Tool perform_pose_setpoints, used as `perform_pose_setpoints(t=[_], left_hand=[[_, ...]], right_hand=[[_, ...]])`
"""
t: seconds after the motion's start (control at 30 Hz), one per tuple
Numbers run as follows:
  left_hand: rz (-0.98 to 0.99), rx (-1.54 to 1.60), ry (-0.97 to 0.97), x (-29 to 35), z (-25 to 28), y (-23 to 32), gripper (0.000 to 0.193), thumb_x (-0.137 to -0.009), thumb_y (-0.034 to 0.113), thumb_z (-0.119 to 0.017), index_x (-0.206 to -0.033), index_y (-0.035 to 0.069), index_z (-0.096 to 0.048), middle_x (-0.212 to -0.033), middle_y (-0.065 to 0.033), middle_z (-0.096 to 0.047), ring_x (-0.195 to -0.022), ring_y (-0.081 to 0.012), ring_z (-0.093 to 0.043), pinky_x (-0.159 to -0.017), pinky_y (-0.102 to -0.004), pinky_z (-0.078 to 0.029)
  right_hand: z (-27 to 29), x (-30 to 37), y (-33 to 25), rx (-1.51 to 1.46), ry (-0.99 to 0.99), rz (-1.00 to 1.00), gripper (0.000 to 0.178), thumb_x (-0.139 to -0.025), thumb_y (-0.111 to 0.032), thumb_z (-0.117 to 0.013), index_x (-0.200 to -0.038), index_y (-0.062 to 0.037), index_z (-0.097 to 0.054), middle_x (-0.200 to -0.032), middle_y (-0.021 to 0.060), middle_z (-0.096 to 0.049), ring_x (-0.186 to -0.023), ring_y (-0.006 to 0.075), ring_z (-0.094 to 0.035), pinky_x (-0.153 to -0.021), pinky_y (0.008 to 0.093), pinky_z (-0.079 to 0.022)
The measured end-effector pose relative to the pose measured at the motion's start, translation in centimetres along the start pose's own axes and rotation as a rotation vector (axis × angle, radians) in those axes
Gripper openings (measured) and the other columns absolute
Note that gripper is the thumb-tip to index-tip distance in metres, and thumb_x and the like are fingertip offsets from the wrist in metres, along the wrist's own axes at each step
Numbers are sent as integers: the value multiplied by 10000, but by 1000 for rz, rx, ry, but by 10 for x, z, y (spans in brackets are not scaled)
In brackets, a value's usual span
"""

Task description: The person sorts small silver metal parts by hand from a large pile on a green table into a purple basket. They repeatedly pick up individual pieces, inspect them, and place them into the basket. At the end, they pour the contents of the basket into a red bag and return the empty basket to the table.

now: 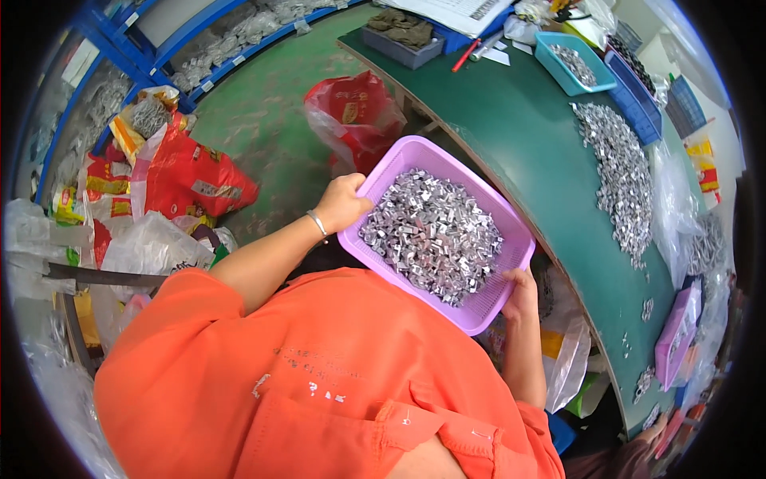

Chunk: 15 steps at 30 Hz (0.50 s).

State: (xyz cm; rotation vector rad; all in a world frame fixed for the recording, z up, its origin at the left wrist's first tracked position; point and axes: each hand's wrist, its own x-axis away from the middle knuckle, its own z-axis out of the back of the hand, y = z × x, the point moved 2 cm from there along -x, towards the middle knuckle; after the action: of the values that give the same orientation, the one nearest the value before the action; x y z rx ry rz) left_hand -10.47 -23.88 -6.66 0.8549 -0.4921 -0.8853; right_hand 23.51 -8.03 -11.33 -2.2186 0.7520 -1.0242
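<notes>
fingers curled closed, the left hand (343,206) and right hand (521,297) grip opposite ends of a purple basket (515,230) (loaded with small metal pieces (431,235)), held before the orange shirt (327,335), beside the green table (511,120).

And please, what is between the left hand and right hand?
In the head view, a purple basket holding small metal pieces is between the left hand and the right hand, which both grip it.
</notes>
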Motion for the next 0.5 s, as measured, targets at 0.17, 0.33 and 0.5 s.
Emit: perform_pose_setpoints(t=[0.17, 0.33, 0.5], left_hand=[[13, -51, 132, 18, -13, -28, 219, -673, 130, -690, -742, -30, -558, -731, -207, -604, -648, -307, -599, -629, -401, -471], [75, -38, 140, 11, -28, -55, 199, -679, 111, -687, -768, -24, -571, -735, -191, -606, -655, -261, -604, -641, -385, -479], [142, -73, 75, -3, -33, -68, 165, -694, 84, -665, -802, -18, -594, -786, -204, -625, -717, -299, -633, -681, -392, -489]], right_hand=[[7, -39, 3, -84, -148, -156, 587, -779, -166, -617, -1338, -47, -486, -1229, 123, -600, -1086, 304, -594, -977, 444, -471], [23, -76, 22, -99, -197, -201, 668, -840, -464, -656, -1339, -51, -493, -1295, 149, -563, -1181, 327, -529, -1037, 482, -414], [27, -87, 46, -13, -114, -328, 593, -740, -332, -692, -1246, -60, -546, -1134, 128, -620, -1036, 324, -581, -959, 461, -471]])
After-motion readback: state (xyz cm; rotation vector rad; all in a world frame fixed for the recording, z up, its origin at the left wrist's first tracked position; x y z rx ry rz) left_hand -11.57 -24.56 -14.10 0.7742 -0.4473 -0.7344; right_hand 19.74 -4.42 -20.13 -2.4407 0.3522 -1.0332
